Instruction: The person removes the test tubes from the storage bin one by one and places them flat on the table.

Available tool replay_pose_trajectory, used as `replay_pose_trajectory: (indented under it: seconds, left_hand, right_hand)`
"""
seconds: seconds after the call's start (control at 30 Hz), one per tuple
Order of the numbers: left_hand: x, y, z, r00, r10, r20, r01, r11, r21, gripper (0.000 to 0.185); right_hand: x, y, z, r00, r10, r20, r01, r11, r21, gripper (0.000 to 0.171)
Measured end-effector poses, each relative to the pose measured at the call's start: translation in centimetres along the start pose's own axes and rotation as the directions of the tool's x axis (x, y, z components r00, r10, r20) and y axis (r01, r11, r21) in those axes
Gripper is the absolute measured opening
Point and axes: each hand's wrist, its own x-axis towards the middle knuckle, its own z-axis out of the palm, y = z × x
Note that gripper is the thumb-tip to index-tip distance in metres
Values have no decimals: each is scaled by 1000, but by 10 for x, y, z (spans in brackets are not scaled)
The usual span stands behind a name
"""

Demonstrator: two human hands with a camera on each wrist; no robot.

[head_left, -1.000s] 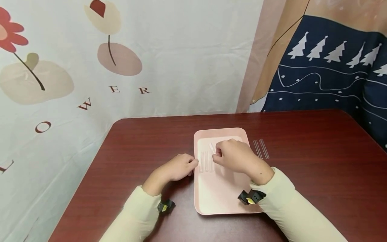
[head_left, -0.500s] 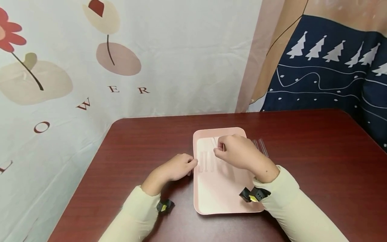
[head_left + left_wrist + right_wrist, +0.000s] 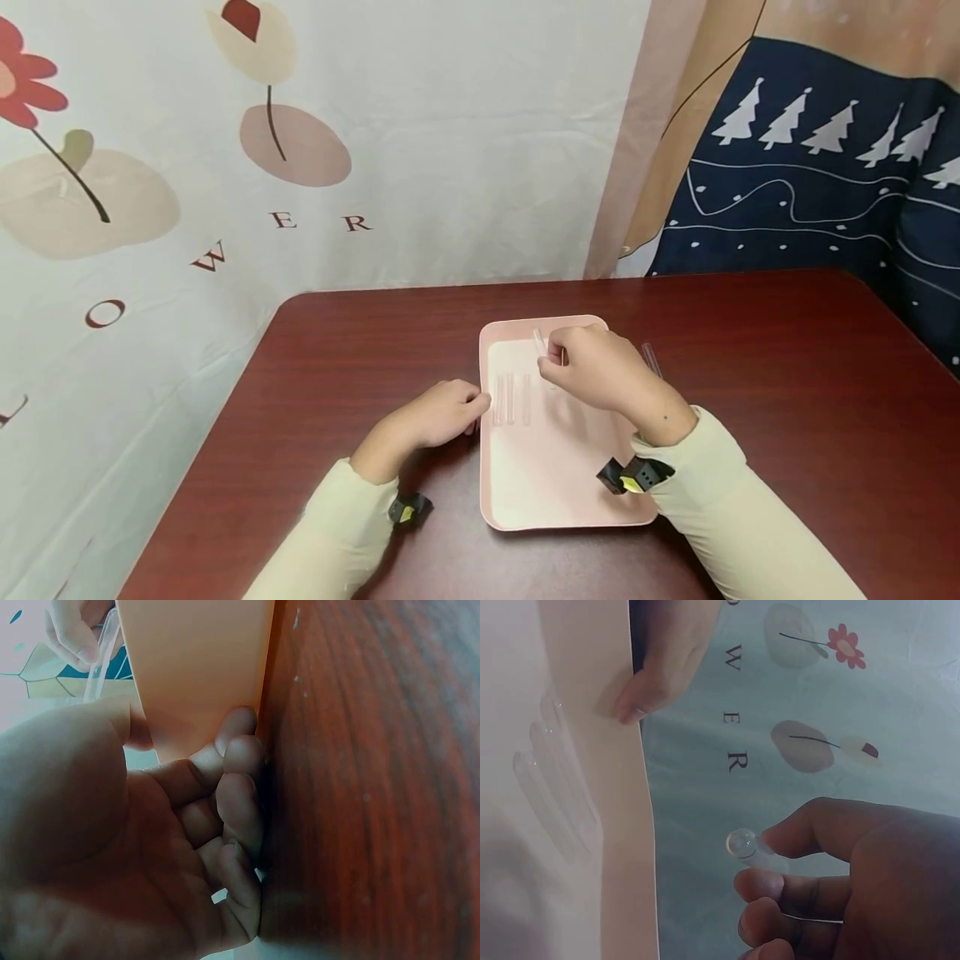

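My right hand [image 3: 603, 367] pinches a clear test tube [image 3: 538, 340] between thumb and fingers over the far part of a pink tray [image 3: 555, 496]. In the right wrist view the rounded end of this test tube [image 3: 742, 843] points at the camera, tilted. Three more clear test tubes [image 3: 511, 398] lie side by side in the tray, near its left wall. At that left rim is my left hand [image 3: 446, 414], its thumb over the edge. The left wrist view shows its curled fingers [image 3: 241, 806] against the outer wall [image 3: 195, 675], low by the table.
Right of the tray, another clear test tube [image 3: 651, 358] lies on the dark red wooden table [image 3: 787, 400], partly hidden by my right hand. Behind the table hang a pale flower-print cloth [image 3: 450, 167] and a navy cloth [image 3: 795, 192] with white trees.
My right hand has risen and shifted slightly right with the test tube, covering one of the two test tubes on the table. The left hand stays at the tray's rim.
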Motion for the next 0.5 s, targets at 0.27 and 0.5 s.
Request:
replay_pose_trajectory:
  seconds: [0.27, 0.5]
  left_hand:
    - [1, 1, -1, 1000, 7, -5, -7, 1000, -4, 38]
    - [0, 2, -1, 1000, -8, 4, 8, 1000, -5, 38]
  right_hand:
    - [1, 3, -1, 1000, 18, -16, -18, 1000, -2, 20]
    - [1, 5, -2, 1000, 22, -16, -22, 1000, -13, 20]
